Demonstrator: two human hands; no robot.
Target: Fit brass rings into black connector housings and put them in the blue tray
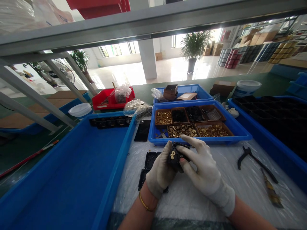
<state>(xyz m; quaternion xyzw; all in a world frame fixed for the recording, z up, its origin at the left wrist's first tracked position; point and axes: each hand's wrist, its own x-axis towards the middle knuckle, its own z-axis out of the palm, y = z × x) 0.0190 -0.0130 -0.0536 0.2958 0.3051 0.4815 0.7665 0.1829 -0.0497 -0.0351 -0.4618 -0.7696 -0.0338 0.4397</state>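
The left hand holds a black part bearing small brass-coloured rings; the right hand touches it, whether gripping I cannot tell.

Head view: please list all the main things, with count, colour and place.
black part: one, black, held
rings: at least two, gold, on black part
flat pieces: at least two, black, centre
trays: at least four, blue, left, centre, right
boxes: at least six, brown, in centre trays
phone: one, black, beside left tray
pliers: one, black, right
handled tool: one, yellowish, near pliers
bins: several, red, left rear, overhead
tubs: two, white, rear
plants: several, green, background
left hand: one, white-gloved, holding black part
right hand: one, white-gloved, touching black part
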